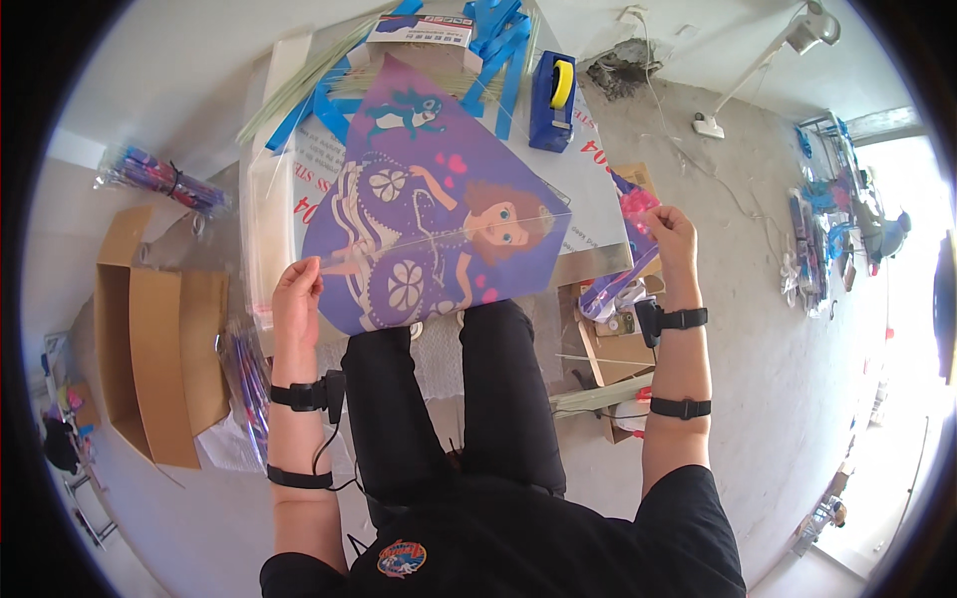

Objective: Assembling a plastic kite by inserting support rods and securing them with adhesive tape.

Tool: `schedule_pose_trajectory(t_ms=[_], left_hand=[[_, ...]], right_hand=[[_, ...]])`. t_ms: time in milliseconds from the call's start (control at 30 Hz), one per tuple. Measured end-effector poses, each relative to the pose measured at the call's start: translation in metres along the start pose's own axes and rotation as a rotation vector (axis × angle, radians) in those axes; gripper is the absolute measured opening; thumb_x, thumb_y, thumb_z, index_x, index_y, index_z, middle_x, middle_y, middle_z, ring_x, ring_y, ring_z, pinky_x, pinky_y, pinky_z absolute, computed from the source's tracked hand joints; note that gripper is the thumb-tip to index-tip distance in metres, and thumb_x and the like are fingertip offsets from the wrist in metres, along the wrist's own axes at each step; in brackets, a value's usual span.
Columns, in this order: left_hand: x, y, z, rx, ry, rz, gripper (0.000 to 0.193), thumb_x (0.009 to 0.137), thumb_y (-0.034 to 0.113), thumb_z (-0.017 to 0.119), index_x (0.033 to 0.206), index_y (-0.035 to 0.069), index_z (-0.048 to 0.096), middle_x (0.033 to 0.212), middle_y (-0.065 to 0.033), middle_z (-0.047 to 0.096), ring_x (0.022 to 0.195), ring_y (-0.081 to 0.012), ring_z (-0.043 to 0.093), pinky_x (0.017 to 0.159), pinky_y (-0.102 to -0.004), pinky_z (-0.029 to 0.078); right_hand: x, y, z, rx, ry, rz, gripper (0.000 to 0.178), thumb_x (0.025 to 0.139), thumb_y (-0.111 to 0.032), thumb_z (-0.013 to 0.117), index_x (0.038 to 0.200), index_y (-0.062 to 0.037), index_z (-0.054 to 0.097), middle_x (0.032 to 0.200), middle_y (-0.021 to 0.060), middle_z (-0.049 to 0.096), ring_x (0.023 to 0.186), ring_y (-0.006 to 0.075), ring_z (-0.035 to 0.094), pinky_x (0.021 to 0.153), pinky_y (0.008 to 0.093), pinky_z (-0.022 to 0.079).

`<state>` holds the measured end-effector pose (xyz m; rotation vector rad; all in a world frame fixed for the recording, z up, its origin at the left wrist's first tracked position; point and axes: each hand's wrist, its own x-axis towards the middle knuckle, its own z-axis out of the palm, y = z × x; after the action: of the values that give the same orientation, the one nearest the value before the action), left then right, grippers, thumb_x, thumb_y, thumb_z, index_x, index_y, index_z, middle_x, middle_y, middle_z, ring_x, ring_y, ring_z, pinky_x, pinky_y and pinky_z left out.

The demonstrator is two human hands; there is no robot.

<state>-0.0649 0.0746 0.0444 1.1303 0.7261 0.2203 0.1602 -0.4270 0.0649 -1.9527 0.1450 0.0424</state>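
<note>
A small, makeshift workshop, stocked with craft materials and packed goods.
The bench (pixel 598 264) is covered in printed protective film, over which a large purple printed sheet (pixel 429 229) is spread; thin pale rods (pixel 319 72), blue ribbon strips (pixel 508 42) and a blue tape dispenser (pixel 550 118) are laid out around it, as in a place of handwork. To the left, an open cardboard box (pixel 169 329) and a bundle of colourful goods (pixel 171 181), wrapped in clear plastic, are seen. To the right, more goods are hung in clusters (pixel 812 239). A rough finish is shown by bare grey surfaces and a broken-out hole (pixel 623 70), with loose cable (pixel 688 157) left exposed.
</note>
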Motion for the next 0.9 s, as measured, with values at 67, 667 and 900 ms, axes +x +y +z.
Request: schedule_pose_trajectory(t_ms=[67, 667, 900], left_hand=[[0.000, -0.002, 0.006, -0.164, 0.108, -0.054, 0.014, 0.086, 0.012, 0.071, 0.098, 0.007, 0.067, 0.085, 0.0034, 0.063, 0.073, -0.0060, 0.053, 0.070, -0.0209, 0.041], [0.037, -0.063, -0.010, 0.162, 0.248, -0.075, 0.018, 0.085, 0.018, 0.073, 0.098, 0.006, 0.069, 0.083, 0.0032, 0.063, 0.071, -0.0054, 0.054, 0.065, -0.0214, 0.043], [0.047, -0.066, -0.009, 0.438, 0.267, -0.002, 0.022, 0.085, 0.018, 0.072, 0.099, 0.001, 0.068, 0.086, -0.0007, 0.065, 0.077, -0.0091, 0.057, 0.070, -0.0229, 0.046]], right_hand=[[0.003, 0.008, 0.007, 0.025, -0.024, 0.030, 0.008, 0.085, -0.008, 0.067, 0.090, -0.0015, 0.065, 0.074, -0.0016, 0.062, 0.062, 0.0053, 0.053, 0.055, 0.0200, 0.044], [0.040, 0.090, 0.065, -0.085, -0.130, 0.145, 0.009, 0.087, -0.011, 0.065, 0.091, -0.0032, 0.064, 0.074, -0.0006, 0.058, 0.058, 0.0080, 0.051, 0.055, 0.0222, 0.043], [0.050, 0.108, 0.072, -0.166, -0.109, 0.080, 0.014, 0.083, -0.013, 0.068, 0.089, 0.0000, 0.065, 0.071, 0.0031, 0.064, 0.057, 0.0099, 0.058, 0.053, 0.0241, 0.047]])
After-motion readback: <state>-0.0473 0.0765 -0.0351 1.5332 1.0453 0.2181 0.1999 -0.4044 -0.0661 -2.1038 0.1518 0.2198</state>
